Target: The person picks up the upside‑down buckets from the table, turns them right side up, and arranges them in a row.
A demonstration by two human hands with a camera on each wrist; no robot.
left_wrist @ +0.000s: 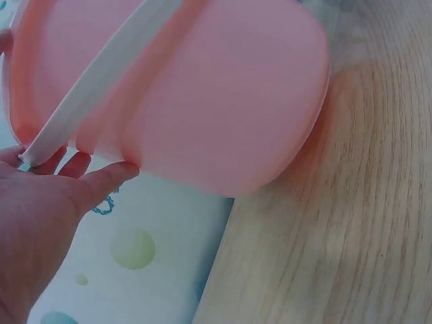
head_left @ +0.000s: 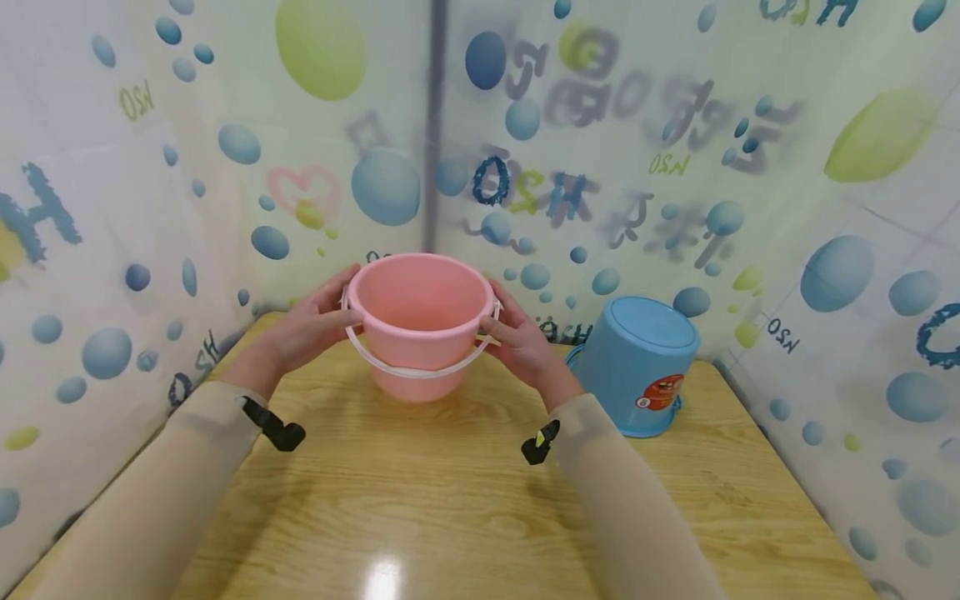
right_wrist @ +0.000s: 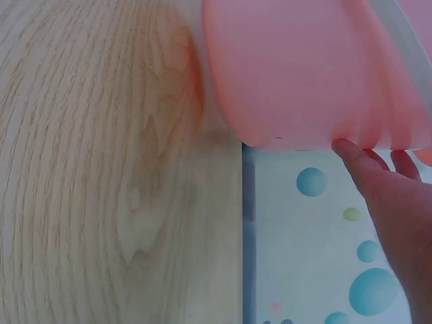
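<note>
A pink bucket (head_left: 416, 342) is upright at the far side of the table, its mouth facing up and toward me. The left hand (head_left: 318, 321) grips it by the rim on the left, thumb at the front and fingers around the outside. On the opposite side the right hand (head_left: 521, 342) holds the rim in the same way. The white handle (head_left: 416, 372) hangs down across the bucket's front. In the left wrist view, fingertips (left_wrist: 125, 170) touch the wall under the rim. The right wrist view shows fingers (right_wrist: 347, 152) against the wall, with the bucket's base close over the wood.
A blue bucket (head_left: 626, 375) with a red label stands upside down on the right of the wooden table (head_left: 450, 475). Patterned curtains (head_left: 525, 125) enclose the table's back and sides. The table's back edge runs just behind the pink bucket.
</note>
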